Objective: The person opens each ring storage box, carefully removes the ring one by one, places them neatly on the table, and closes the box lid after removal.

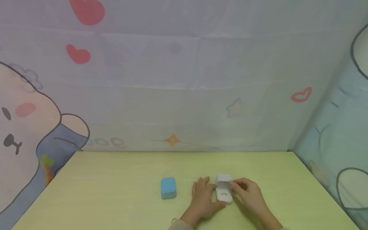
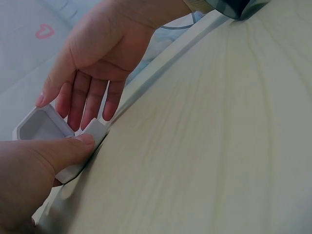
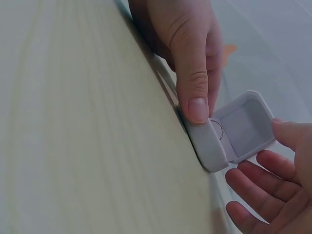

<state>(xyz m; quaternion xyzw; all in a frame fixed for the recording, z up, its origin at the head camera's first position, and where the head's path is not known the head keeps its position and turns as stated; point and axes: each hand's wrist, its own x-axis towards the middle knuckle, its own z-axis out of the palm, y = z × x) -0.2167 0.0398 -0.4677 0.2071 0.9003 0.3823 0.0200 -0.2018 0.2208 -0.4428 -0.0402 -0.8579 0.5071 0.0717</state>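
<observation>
A small white ring box [image 1: 224, 198] stands on the table with its lid [image 1: 223, 177] raised. Inside it sits a silver-coloured ring [image 3: 219, 130], upright in the base. My left hand [image 1: 203, 198] grips the base from the left, thumb on the front edge and forefinger toward the back; its other fingers spread over the table. From the right, my right hand [image 1: 249, 193] holds the lid at its side, with the thumb [image 3: 287, 132] on the lid's rim and the forefinger close by. The remaining right fingers are loosely bent beside the box.
A light blue box [image 1: 168, 188] with rounded corners rests on the table to the left of my left hand. The pale wooden table [image 1: 115, 188] ends at a printed cloth backdrop [image 1: 184, 115] behind, with another cloth side at the right.
</observation>
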